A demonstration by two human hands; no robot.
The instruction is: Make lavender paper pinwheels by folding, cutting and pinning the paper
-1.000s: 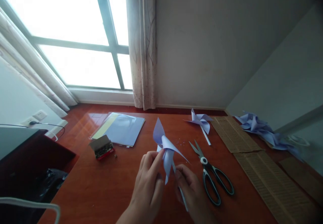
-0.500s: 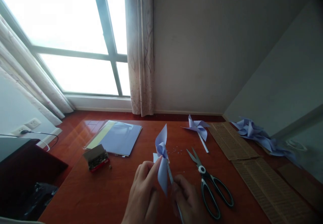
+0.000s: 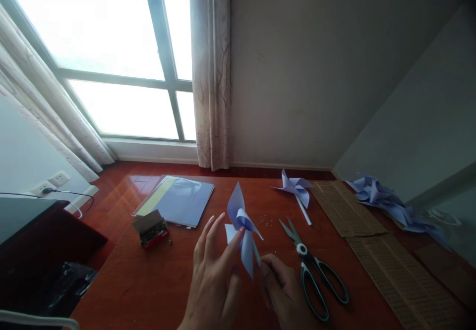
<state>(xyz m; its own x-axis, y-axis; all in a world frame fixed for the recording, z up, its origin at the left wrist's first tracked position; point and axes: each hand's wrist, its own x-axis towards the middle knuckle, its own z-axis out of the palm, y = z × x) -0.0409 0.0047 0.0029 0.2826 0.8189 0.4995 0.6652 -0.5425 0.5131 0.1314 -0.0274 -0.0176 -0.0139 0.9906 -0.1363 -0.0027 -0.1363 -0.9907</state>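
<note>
The pinwheel (image 3: pixel 245 221)'s left of the scissors (image 3: pixel 302 250), middle right at the left hand (image 3: pixel 212 275)'s index fingertip, other fingers kinda spread; right hand (image 3: pixel 280 283)'s got its stick (image 3: pixel 257 254) pinched.

The gripped pinwheel (image 3: pixel 247 249) is formed of smooth paper. Right of the grip, matt, ridged cardboard (image 3: pixel 379 253) is seen.

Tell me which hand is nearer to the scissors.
Right. The right hand, gripping the stick of the pinwheel, is just left of the scissors; the left hand is farther left, one finger against the pinwheel.
</note>
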